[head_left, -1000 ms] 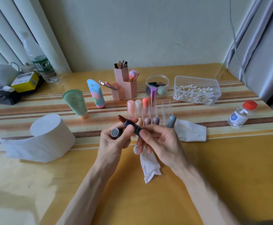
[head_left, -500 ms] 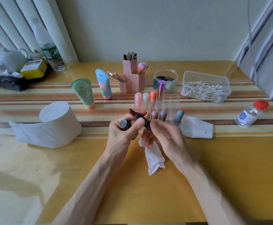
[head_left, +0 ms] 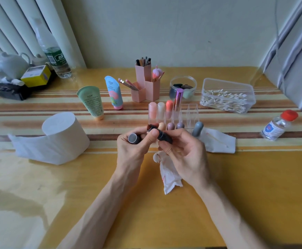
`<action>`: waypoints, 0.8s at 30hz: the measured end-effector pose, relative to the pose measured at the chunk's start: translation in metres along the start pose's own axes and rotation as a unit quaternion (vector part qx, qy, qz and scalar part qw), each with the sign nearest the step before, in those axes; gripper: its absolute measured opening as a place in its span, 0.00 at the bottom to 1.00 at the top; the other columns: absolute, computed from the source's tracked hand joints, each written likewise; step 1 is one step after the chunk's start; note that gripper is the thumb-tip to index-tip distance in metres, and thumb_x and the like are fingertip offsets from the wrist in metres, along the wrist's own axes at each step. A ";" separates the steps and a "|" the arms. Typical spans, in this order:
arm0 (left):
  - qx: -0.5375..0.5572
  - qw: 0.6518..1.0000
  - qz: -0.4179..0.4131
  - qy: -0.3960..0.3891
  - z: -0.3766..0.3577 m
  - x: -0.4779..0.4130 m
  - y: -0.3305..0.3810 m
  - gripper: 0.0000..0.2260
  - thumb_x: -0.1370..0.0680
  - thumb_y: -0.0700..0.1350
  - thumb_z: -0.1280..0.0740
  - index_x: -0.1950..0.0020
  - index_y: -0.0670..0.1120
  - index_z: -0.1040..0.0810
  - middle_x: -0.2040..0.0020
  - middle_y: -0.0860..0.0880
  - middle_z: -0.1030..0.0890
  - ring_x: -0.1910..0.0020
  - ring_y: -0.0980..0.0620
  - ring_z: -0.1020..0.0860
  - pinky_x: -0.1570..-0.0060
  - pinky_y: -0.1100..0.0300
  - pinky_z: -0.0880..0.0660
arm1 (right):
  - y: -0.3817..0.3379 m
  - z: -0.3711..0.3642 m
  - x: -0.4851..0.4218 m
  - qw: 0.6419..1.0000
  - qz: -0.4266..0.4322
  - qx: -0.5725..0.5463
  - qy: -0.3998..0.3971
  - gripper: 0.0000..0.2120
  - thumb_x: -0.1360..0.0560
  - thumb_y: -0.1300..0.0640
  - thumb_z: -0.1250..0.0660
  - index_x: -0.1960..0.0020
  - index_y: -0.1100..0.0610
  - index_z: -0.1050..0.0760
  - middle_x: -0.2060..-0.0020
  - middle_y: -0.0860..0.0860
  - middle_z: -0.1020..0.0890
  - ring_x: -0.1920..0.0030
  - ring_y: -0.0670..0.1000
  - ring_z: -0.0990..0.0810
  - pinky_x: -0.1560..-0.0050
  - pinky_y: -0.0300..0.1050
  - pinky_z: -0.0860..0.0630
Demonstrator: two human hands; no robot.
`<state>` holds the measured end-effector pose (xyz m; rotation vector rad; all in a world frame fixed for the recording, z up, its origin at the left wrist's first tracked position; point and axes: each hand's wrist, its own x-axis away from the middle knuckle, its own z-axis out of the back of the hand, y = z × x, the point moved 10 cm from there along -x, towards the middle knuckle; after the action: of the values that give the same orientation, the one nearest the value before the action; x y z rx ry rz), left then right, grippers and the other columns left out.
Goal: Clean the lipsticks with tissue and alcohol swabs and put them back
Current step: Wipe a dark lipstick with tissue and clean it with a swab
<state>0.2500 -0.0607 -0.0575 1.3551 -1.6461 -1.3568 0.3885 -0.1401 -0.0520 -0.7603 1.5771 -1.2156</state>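
Observation:
An open dark lipstick with a brown-red tip is held above the table between both hands. My right hand grips its dark base and also holds a crumpled, stained tissue under the fingers. My left hand curls round the grey cap while its thumb presses on the lipstick tube. Just behind stands a clear acrylic organizer with several capped lipsticks. An alcohol bottle with a red cap stands at the right, and a box of cotton swabs lies behind it.
A toilet paper roll lies at the left, a used tissue right of the organizer. Two cream tubes, pink brush holders and a round jar stand behind. A water bottle, teapot and boxes occupy the far left corner.
The camera has tilted and shifted a little, so the scene sits lower and to the right. Both hands keep the same hold on the lipstick, cap and tissue.

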 end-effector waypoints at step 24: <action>-0.014 1.000 -0.014 -0.014 -0.001 0.004 0.004 0.15 0.31 0.54 0.20 0.67 0.52 0.24 0.69 0.49 0.32 0.70 0.55 0.36 0.67 0.64 0.35 | -0.030 0.005 0.011 0.958 0.167 0.221 0.072 0.10 0.26 0.59 0.19 0.52 0.63 0.18 0.55 0.49 0.13 0.52 0.47 0.13 0.49 0.49 0.17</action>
<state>0.2489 -0.0648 -0.0540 1.3519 -1.6261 -1.4169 0.3869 -0.1612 -0.0269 -0.1121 1.4017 -1.3221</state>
